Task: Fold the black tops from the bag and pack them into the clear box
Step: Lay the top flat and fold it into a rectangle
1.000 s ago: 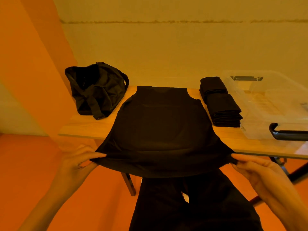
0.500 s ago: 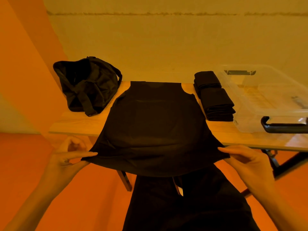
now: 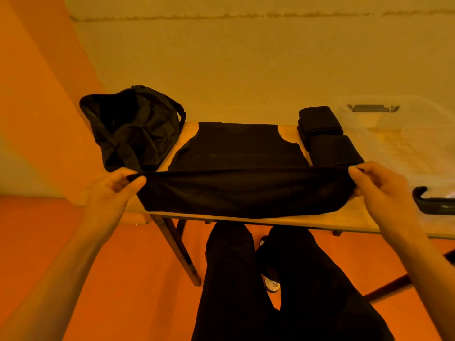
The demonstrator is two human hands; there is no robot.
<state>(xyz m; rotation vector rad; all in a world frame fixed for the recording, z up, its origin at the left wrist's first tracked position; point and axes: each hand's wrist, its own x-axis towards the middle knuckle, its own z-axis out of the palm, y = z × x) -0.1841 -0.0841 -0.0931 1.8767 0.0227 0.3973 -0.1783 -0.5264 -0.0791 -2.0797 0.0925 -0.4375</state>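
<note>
Black fabric makes up the task item: a sleeveless black top (image 3: 236, 153) lies flat on the wooden table (image 3: 270, 221), with its neckline toward the far edge and the wall.

Head view, hands:
- The left hand (image 3: 115, 185) pinches the left corner of the hem between thumb and curled fingers.
- The right hand (image 3: 379, 185) pinches the right corner of the hem in the same manner.
- Both hands hold the hem taut above the table, stretched level between them. The lower part of the top is doubled back beneath the hem, and the fold line lies close to the near table edge.

Head view, other task items:
- A black bag (image 3: 138, 129) stands on the far left end of the table, just beside the top, with its mouth open and a strap looping over its right side.
- Folded tops (image 3: 327, 139) sit in two bundles, one behind the other, between the spread top and the clear box (image 3: 406, 143).
- The clear box occupies the right end of the table. A black handle (image 3: 433, 203) shows at its near end. The contents of the box cannot be determined through the glare.

Head view, surroundings:
- The person's legs in black trousers (image 3: 246, 279) stand below the near table edge, on an orange floor (image 3: 135, 279).
- One shoe (image 3: 270, 284) shows between the legs.
</note>
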